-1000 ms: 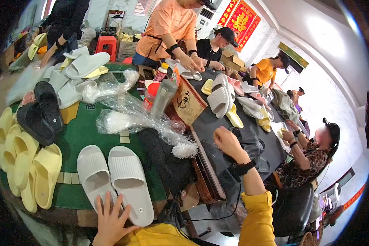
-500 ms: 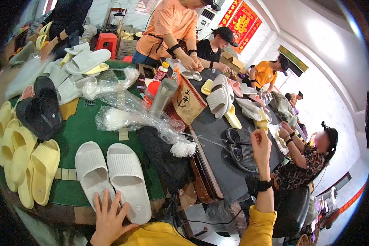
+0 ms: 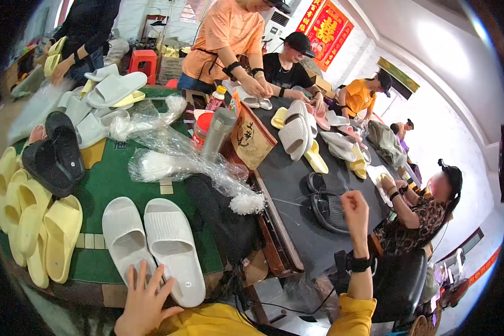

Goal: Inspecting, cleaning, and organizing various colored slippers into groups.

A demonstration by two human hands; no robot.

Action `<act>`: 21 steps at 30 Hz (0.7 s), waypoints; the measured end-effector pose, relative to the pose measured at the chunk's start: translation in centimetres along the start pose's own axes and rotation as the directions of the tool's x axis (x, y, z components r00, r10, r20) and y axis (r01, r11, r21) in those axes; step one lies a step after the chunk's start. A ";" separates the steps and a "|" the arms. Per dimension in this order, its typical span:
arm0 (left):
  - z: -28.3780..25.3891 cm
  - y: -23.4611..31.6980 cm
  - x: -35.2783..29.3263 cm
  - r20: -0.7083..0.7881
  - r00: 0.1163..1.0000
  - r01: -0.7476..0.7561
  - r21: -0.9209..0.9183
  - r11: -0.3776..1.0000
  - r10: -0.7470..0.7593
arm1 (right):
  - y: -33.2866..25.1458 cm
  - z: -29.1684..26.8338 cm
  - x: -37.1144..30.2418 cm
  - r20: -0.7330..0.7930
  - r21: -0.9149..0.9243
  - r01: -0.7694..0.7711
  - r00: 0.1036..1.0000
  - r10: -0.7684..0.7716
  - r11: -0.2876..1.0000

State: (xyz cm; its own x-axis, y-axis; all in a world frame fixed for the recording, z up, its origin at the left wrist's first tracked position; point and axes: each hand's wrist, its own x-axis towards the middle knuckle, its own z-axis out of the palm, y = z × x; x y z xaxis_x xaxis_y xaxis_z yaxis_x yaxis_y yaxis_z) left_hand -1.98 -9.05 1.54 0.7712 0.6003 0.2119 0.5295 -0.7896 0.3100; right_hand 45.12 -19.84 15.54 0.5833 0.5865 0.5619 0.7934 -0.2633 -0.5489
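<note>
A pair of light grey slide sandals point(image 3: 172, 246) lies side by side on the green tabletop in front of me. My left hand point(image 3: 146, 299) rests on their near ends, fingers spread, gripping nothing. My right hand point(image 3: 355, 208) is raised over the dark table at the right, its fingers pinched together. A thin clear plastic strand point(image 3: 297, 197) runs toward those fingers and seems held there; its end is hard to make out. Left of it, a bundle of white plastic strands point(image 3: 247, 204) pokes out of a clear plastic bag point(image 3: 207, 166). Beyond my right hand lies a black sandal point(image 3: 331, 211).
Yellow slides point(image 3: 33, 215) and black slides point(image 3: 56, 157) are piled at the left, grey ones point(image 3: 117, 89) behind. A grey flask point(image 3: 219, 131), a red-lidded jar point(image 3: 202, 130) and a brown paper bag point(image 3: 251, 140) stand mid-table. Several people work around the tables.
My right hand has dropped slightly and its fingers have curled in. My left hand stays on the grey slides. The person at the right has lowered their hands to a sandal.
</note>
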 end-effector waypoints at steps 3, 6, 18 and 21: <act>-4.2 -0.7 2.8 0.022 0.986 -0.167 -0.042 0.985 0.168 | 0.4 0.8 -0.8 0.069 -0.018 0.007 0.998 -0.005 1.000; -7.5 0.8 7.8 -0.012 0.957 -0.290 0.009 0.957 0.290 | 2.3 0.1 -1.4 -0.032 0.113 -0.049 0.998 0.053 0.992; 4.3 11.2 28.9 -0.183 0.847 -0.500 0.043 0.865 0.499 | 0.9 -1.3 -3.7 0.022 0.153 -0.152 0.988 0.151 0.976; 6.1 11.2 31.3 -0.127 0.869 -0.474 0.071 0.878 0.479 | 0.6 -1.7 -4.3 0.045 0.137 -0.158 0.987 0.153 0.978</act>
State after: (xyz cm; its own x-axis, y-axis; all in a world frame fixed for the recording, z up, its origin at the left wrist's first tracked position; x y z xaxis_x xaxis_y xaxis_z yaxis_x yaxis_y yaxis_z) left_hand 30.22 0.12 5.95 0.8787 0.1593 0.4500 0.1247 -0.9865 0.1058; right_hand 43.43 -23.82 13.84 0.6895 0.5733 0.4427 0.6600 -0.2454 -0.7100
